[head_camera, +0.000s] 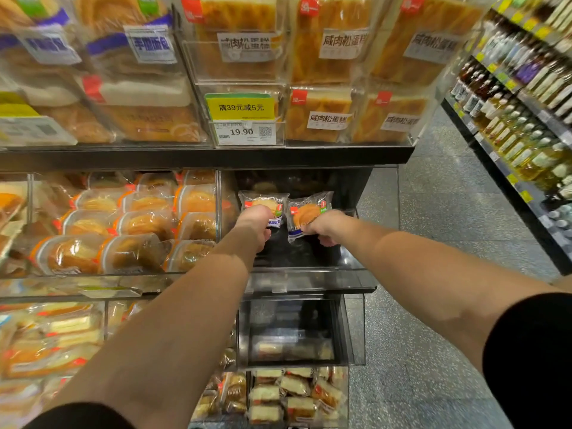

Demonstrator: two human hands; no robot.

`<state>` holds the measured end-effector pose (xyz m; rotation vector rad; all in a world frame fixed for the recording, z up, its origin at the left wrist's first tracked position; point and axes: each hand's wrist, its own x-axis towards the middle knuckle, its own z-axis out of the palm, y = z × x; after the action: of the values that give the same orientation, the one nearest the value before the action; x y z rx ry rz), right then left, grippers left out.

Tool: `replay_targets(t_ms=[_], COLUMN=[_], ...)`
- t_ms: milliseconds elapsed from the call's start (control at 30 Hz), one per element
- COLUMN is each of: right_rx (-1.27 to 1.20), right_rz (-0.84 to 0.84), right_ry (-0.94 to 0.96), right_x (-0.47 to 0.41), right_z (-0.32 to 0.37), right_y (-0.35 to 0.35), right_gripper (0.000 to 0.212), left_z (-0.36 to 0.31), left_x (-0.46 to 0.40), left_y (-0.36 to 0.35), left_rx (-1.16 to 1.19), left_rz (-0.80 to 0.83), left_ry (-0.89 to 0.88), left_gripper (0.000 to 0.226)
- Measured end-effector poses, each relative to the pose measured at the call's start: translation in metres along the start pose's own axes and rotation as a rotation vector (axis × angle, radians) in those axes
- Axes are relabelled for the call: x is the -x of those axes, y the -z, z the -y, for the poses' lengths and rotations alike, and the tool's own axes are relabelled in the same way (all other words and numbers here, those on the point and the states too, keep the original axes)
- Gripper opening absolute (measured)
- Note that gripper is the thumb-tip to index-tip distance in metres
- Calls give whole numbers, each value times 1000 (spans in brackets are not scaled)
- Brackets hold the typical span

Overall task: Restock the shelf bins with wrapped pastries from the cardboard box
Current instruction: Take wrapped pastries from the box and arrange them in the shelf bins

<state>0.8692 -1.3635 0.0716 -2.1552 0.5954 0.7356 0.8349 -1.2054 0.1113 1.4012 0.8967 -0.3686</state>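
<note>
1. Your left hand [257, 224] grips a wrapped pastry [264, 204], fingers curled round its lower edge. It stands upright over the dark, nearly empty bin [349, 261] on the middle shelf.
2. Just beside it, your right hand [325, 227] pinches a second pastry [306, 212] by its lower seam, above the same bin.
3. Both likely weigh little and squash easily; the film looks slippery, so hold by the crimped seam, not the soft middle.
4. The cardboard box is out of view.
5. Readable writing: a yellow tag [240, 107] says "满39元减5元"; the price label [244, 133] below reads "19.90"; cake packs [322, 114] to its right read "咸肉松蛋糕".
</note>
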Motion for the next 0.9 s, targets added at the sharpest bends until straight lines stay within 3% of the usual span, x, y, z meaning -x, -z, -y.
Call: replay_targets(t_ms=[100,267,367,533,733,900], right_rx=[-204,-463,-465,-334,-234,-126], right_rz=[-2,147,108,-129,-52,-15], right_ry=[20,-17,-50,-48,56,71], right_x=[-2,10,8,4,-1,3], right_z=[7,14,11,12,13,13], right_y=[-7,-15,-10,-6,-9,-2], right_gripper=[40,35,41,86,68,75], left_z=[2,4,4,3,4,4], left_x=[-5,-7,-6,-4,-6,-4], left_y=[0,-3,-2,-2,1,1], left_rx=[54,77,81,67,55,18], left_rz=[-6,-27,-38,-48,-63,-72], left_ry=[-1,-12,-11,-7,-3,-9], left_gripper=[22,22,21,21,17,16])
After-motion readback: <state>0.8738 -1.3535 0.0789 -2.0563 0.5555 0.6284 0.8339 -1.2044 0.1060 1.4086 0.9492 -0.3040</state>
